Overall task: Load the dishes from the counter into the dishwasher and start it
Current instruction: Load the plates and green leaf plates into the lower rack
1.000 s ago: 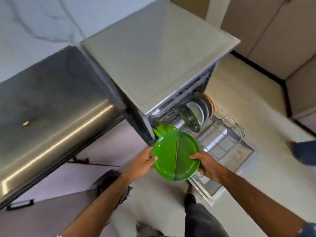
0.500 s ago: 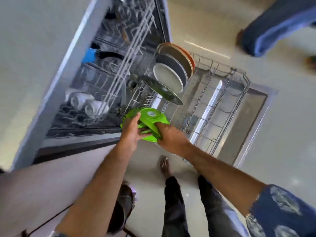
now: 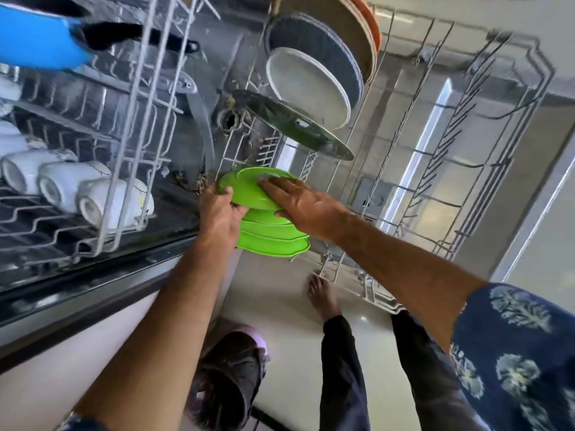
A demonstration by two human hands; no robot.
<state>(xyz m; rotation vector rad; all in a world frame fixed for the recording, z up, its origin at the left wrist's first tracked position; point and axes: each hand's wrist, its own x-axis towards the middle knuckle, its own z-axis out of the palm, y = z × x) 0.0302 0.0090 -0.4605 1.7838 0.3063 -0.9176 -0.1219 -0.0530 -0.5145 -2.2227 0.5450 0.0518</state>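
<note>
- Right now my left hand (image 3: 219,213) grips the near edge of the top green plate (image 3: 249,189), thumb over its rim and fingers curled beneath it
- my right hand (image 3: 298,202) lies across the same plate from the other side, fingers laid flat over its upper face and thumb tucked under its edge; so both hands are together on this one plate
- that plate is tilted, at the near-left corner of the pulled-out lower rack (image 3: 466,144); three more green plates (image 3: 273,241) stand stacked close just below it, on the side nearer me
- further back in the same rack stand a dark steel plate (image 3: 295,126), leaning, then a white plate (image 3: 306,85), a grey plate (image 3: 323,48) and a tan plate (image 3: 345,23) with an orange rim behind it, all on edge in a row
- the upper rack (image 3: 137,98) on the left holds white cups (image 3: 77,188) lying on their sides, and a blue pan (image 3: 37,38) with a black handle
- below, I see my dark trousers (image 3: 342,368) and a bare foot (image 3: 322,293) on the pale floor (image 3: 280,300); my right sleeve (image 3: 522,346) is blue with a pale leaf print
</note>
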